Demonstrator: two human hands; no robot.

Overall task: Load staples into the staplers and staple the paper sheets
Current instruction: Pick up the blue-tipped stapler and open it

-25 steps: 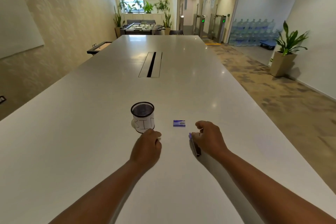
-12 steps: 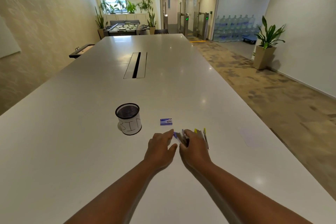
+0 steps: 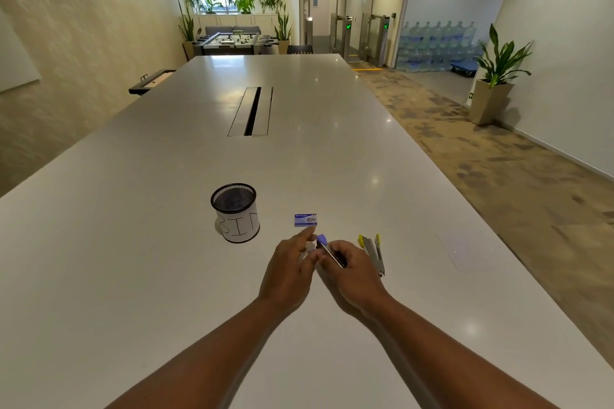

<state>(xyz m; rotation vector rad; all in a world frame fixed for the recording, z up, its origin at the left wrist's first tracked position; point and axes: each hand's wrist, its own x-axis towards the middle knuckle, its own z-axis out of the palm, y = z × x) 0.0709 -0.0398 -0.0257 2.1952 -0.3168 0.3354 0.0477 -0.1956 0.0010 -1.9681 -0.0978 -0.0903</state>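
A purple stapler (image 3: 327, 247) is gripped by the right hand (image 3: 352, 271) and touched by the left hand's (image 3: 289, 271) relaxed fingers, just before the staple box (image 3: 305, 220); a yellow stapler (image 3: 373, 252) lies right of it.

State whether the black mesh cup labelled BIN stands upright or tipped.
Upright: the black mesh cup rests on its base, round rim facing up.

– What did we note of the arms?
– Both bare forearms reached forward from the near edge and converged at the middle.
– And our left hand (image 3: 288, 271)?
– Fingers extended forward, relaxed, tips beside the right hand's grip.
– The right hand (image 3: 351, 271)?
– Fingers curled around the purple stapler (image 3: 327, 249), knuckles up.
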